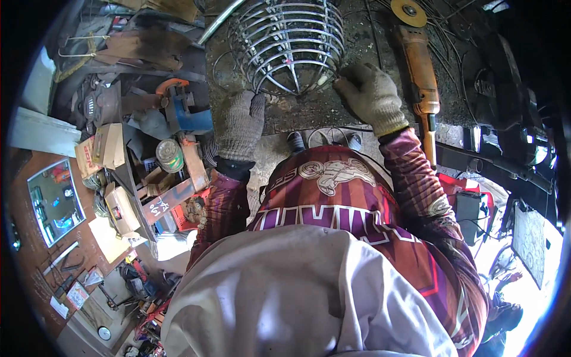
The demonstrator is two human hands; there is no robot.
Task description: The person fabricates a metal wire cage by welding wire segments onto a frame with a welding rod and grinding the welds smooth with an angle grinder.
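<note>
A rounded cage of bent metal wire (289, 44) rests on the dark, scuffed workbench (285, 116), its narrower end toward me. My left hand (239, 125), in a grey knit glove, is at the cage's near left, with the thumb against the lowest wire and the fingers curled down. At the near right, my right hand (373, 100), gloved the same way, has thumb and fingers closed at the end of the cage's rim wire. Both sets of fingertips are partly hidden. Just beyond the right hand lies an orange angle grinder (421, 80) with a round disc (408, 12).
Loose wires and rods (443, 47) lie at the bench's far right. A metal tube (221, 22) crosses its far left corner. To my left are a blue machine (193, 121), a green-labelled can (169, 156) and cardboard boxes (122, 208). A red container (470, 187) stands at lower right.
</note>
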